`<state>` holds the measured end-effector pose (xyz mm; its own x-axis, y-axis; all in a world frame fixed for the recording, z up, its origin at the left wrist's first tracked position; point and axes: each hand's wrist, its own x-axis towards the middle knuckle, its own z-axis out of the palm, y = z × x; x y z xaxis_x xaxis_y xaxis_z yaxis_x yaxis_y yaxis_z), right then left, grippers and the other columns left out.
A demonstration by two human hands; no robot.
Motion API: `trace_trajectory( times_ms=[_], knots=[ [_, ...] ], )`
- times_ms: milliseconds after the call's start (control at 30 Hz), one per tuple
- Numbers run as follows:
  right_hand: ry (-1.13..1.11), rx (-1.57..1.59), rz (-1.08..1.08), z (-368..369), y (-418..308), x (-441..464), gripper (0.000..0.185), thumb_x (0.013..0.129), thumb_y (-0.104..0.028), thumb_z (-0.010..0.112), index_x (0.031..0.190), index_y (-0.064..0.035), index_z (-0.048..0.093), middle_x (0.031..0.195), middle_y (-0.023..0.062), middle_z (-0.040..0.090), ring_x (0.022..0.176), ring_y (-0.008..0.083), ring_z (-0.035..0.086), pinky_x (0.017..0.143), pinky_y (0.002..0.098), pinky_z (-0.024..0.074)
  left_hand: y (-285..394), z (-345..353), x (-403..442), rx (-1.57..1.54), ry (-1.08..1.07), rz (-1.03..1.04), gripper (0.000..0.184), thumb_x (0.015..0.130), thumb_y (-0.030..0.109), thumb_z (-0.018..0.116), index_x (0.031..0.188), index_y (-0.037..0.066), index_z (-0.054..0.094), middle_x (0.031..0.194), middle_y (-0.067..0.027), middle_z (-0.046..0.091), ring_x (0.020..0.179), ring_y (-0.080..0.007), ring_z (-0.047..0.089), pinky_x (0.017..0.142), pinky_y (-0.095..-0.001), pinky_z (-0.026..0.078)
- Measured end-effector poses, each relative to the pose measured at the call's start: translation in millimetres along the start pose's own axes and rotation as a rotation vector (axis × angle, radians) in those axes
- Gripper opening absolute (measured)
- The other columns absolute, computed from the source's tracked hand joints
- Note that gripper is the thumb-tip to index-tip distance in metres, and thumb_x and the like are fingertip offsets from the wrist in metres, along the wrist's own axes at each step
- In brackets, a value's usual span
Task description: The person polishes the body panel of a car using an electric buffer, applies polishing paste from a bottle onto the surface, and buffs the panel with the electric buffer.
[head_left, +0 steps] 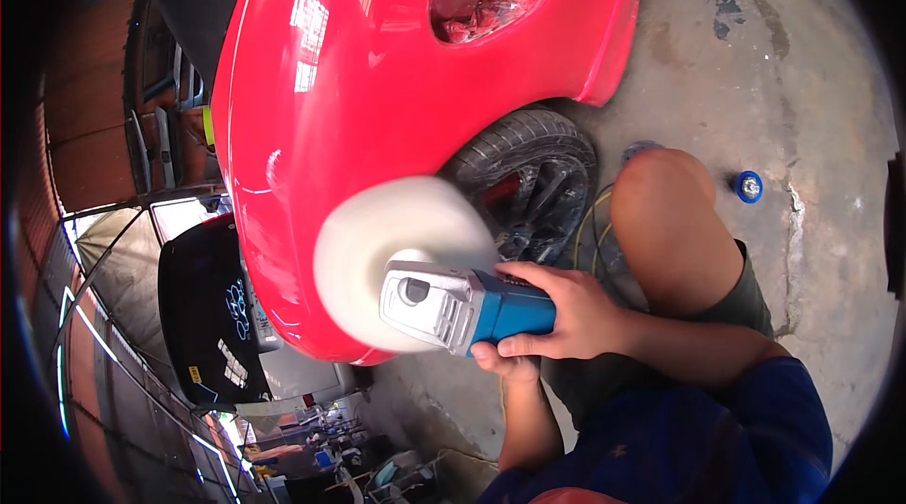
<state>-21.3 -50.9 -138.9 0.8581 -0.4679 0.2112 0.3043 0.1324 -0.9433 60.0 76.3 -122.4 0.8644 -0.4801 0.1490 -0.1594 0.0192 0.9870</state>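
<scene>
My right hand [580, 310] is wrapped round the blue body of a polisher [514, 313], with its thumb along the lower side. Below it, my left hand [510, 362] is closed at the tool's underside; part of its grip is hidden. The polisher's silver head [425, 306] carries a round white pad [377, 240], its edges smeared as if spinning. Behind the pad lies the glossy red front panel [330, 98] of a car, beside the wheel arch. Whether the pad presses on the paint cannot be told from this angle.
The car's black tyre [510, 141] is close to the pad, near my bent knee [665, 193]. A yellowish cord [595, 230] runs by the wheel. On the concrete floor [698, 89] sits a small blue-rimmed round object [748, 187]. Another vehicle [208, 315] stands behind, near cluttered items [330, 447].
</scene>
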Motion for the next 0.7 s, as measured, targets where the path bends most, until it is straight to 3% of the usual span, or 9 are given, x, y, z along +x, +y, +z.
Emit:
trace_trajectory(
  times_ms=[133, 233, 400, 467, 600, 700],
  knots=[
    [0.049, -0.01, 0.023, -18, -9, 2, 0.099, 0.08, -0.051, 0.09, 0.153, -0.0001, 0.049, 0.136, 0.0253, 0.068, 0.124, 0.0396, 0.069, 0.105, 0.0447, 0.0542, 6, 18, 13, 0.0, -0.075, 0.007, 0.11, 0.09, 0.086, 0.048, 0.157, 0.0, 0.038, 0.143, -0.0194, 0.057, 0.127, -0.0352, 0.059, 0.105, -0.0479, 0.052],
    [0.114, -0.014, 0.034, -27, -22, 5, 0.099, 0.081, -0.051, 0.09, 0.155, -0.0008, 0.046, 0.137, 0.0247, 0.067, 0.126, 0.0394, 0.068, 0.105, 0.0447, 0.0535, 17, 31, 29, -0.108, -0.147, -0.034, 0.11, 0.087, 0.078, 0.06, 0.158, -0.002, 0.038, 0.148, -0.0202, 0.056, 0.131, -0.0364, 0.058, 0.111, -0.0482, 0.049],
    [0.271, 0.068, -0.044, -37, -34, 19, 0.095, 0.085, -0.052, 0.086, 0.152, 0.002, 0.047, 0.134, 0.0261, 0.066, 0.124, 0.0387, 0.068, 0.103, 0.0439, 0.054, 48, 74, 56, -0.213, -0.249, -0.093, 0.106, 0.084, 0.069, 0.072, 0.156, -0.003, 0.042, 0.146, -0.0192, 0.058, 0.128, -0.0341, 0.061, 0.109, -0.0478, 0.052],
    [0.36, 0.095, -0.112, -41, -37, 28, 0.093, 0.087, -0.053, 0.085, 0.15, 0.0045, 0.048, 0.131, 0.0256, 0.067, 0.121, 0.038, 0.07, 0.101, 0.0429, 0.055, 54, 95, 65, -0.211, -0.187, -0.042, 0.1, 0.084, 0.063, 0.077, 0.152, -0.005, 0.047, 0.139, -0.0189, 0.063, 0.121, -0.0318, 0.066, 0.105, -0.0452, 0.055],
    [0.333, 0.131, -0.126, -54, -42, 36, 0.084, 0.095, -0.043, 0.081, 0.155, 0.0025, 0.043, 0.132, 0.0202, 0.068, 0.121, 0.0262, 0.068, 0.102, 0.0382, 0.0533, 56, 106, 90, -0.16, -0.342, 0.036, 0.094, 0.086, 0.06, 0.076, 0.148, -0.006, 0.05, 0.136, -0.0185, 0.065, 0.118, -0.0297, 0.067, 0.102, -0.0434, 0.056],
    [0.322, 0.121, -0.122, -55, -37, 35, 0.085, 0.094, -0.043, 0.082, 0.154, 0.0027, 0.043, 0.133, 0.021, 0.068, 0.122, 0.0282, 0.069, 0.103, 0.039, 0.0536, 54, 101, 88, -0.058, -0.364, 0.04, 0.1, 0.088, 0.069, 0.069, 0.155, -0.001, 0.044, 0.145, -0.0163, 0.059, 0.126, -0.0303, 0.063, 0.106, -0.0435, 0.053]
  ],
)
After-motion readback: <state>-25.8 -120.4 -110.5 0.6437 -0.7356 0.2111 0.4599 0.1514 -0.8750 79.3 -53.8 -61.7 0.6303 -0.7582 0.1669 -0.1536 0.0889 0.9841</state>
